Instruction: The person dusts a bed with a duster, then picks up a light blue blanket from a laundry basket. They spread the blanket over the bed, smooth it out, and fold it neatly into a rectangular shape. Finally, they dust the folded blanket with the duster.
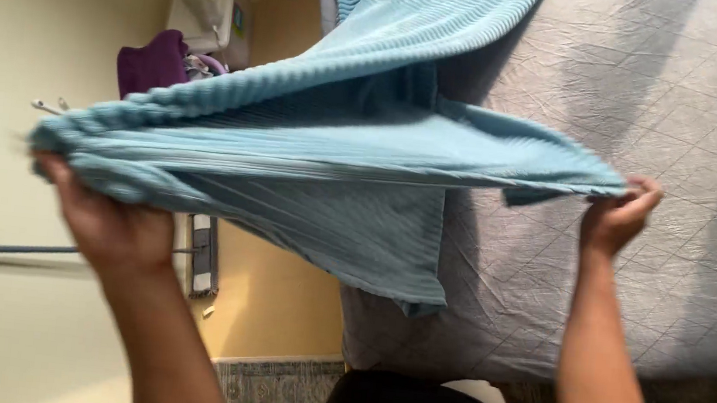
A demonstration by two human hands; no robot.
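Blue ribbed blanket [328,155] hung stretched between our hands above the grey quilted bed [690,128]; our left hand [111,226] and right hand [620,214] each closed tightly around one edge.

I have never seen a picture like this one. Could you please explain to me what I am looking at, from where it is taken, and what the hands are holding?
There is one picture, taken by a camera worn on a person's head, looking down at that person's own two bare hands. No machine is involved.

The left hand and the right hand each grip one end of a light blue ribbed blanket of soft fabric, stretched out in the air between them. Part of it hangs down in the middle, and another part trails up toward the top of the picture.

Under the blanket lies a bed with a grey quilted cover. Left of the bed you see a yellowish floor, a cream wall, a purple cloth and a white appliance. At the bottom lies a patterned rug.
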